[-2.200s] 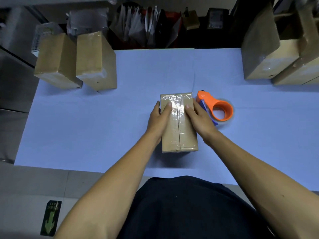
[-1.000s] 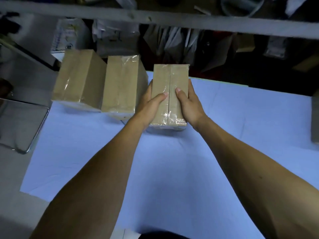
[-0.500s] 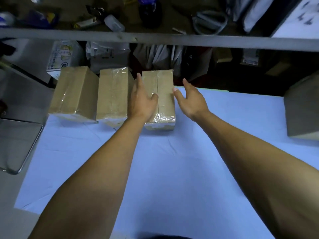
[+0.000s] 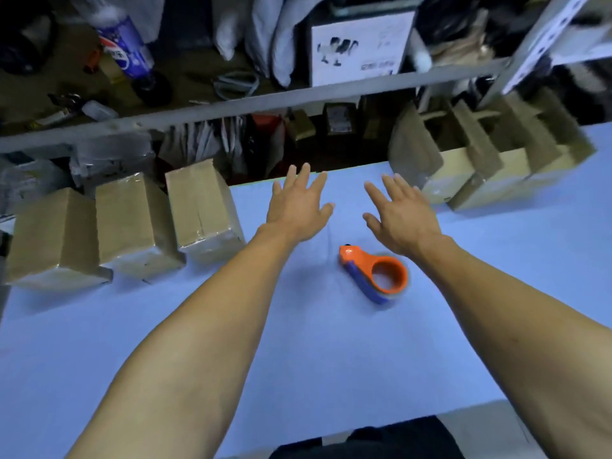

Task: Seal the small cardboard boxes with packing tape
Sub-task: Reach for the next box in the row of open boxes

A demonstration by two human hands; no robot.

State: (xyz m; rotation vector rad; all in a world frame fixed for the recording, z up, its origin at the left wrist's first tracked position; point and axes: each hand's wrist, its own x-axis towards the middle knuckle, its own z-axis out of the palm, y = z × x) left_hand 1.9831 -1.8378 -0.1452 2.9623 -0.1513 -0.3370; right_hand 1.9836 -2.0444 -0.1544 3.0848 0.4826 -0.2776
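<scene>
Cardboard, stiff, probably light: open boxes (image 4: pixel 477 167) at two o'clock, blurred. Grip by opposite side walls. Left hand (image 4: pixel 296 207), right hand (image 4: pixel 402 217) spread flat, empty. Tape dispenser (image 4: pixel 376 273) at centre, sealed boxes (image 4: pixel 132 223) at ten.

tape dispenser (image 4: pixel 376 273): orange ring body, blue strip, lying flat on blue table | sealed boxes: three brown, taped, side by side in a row, far left of dispenser – left (image 4: pixel 53 236), middle (image 4: pixel 129 223), right (image 4: pixel 202 207) | unsealed boxes (image 4: pixel 480 167): cluster with flaps up, beyond and right of dispenser
</scene>
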